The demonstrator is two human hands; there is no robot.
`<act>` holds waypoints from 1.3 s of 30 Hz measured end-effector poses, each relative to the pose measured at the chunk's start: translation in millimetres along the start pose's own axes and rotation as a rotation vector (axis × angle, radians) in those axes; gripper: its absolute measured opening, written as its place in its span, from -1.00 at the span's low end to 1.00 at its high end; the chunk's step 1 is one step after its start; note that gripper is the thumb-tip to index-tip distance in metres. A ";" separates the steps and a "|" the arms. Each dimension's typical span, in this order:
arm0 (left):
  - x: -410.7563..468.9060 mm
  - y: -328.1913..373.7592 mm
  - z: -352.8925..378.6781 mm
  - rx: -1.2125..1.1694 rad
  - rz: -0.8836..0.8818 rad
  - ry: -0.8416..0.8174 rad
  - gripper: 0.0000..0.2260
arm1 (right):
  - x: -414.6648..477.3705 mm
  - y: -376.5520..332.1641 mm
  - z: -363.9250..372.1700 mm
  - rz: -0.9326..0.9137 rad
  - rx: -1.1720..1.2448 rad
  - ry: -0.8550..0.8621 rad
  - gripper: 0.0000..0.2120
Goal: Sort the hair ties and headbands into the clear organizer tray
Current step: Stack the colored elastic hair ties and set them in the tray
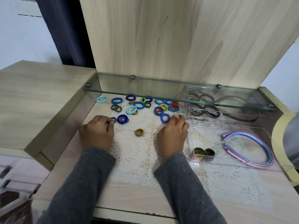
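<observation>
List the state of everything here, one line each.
Left hand, fingers curled, grip unclear.
Right hand, pinching small orange hair tie.
Clear plastic organizer tray, uncovered, partly filled.
Pastel plastic headbands, lying inside tray.
Green-striped hair ties, in tray's near-left corner.
Loose blue fabric hair ties, scattered on lace mat.

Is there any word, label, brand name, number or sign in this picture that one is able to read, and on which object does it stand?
None: no readable text shows anywhere.
The clear organizer tray, the hair ties, the headbands, the lace mat, the glass shelf and the wooden panel all carry no print or label.
</observation>
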State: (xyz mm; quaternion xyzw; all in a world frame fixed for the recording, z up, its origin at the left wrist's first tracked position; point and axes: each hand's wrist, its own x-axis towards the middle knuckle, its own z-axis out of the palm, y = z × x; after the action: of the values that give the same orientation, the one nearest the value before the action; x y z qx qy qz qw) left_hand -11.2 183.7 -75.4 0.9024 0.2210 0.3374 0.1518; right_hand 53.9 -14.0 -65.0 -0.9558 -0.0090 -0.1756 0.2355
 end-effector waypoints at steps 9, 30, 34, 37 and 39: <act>-13.2 18.5 -9.0 -0.108 0.253 0.139 -0.88 | 0.5 0.5 -1.5 0.008 0.012 -0.010 -0.69; -33.8 47.3 -7.0 -0.125 0.498 -0.024 -0.87 | -2.3 1.4 -0.2 -0.039 0.122 0.116 -0.87; -34.0 47.6 -7.0 -0.119 0.494 -0.052 -0.88 | -2.7 1.2 0.0 -0.060 0.164 0.153 -0.89; -34.2 47.3 -7.7 -0.106 0.483 -0.059 -0.88 | -3.1 2.4 -0.7 -0.068 0.205 0.165 -0.90; -34.3 47.2 -8.6 -0.102 0.477 -0.064 -0.88 | -3.3 3.7 -1.0 -0.092 0.234 0.175 -0.90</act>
State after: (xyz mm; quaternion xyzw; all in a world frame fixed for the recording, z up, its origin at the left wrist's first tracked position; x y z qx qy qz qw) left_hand -26.1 127.2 -67.8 0.9304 -0.0207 0.3456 0.1200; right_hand 50.8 -17.5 -67.0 -0.9016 -0.0525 -0.2664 0.3368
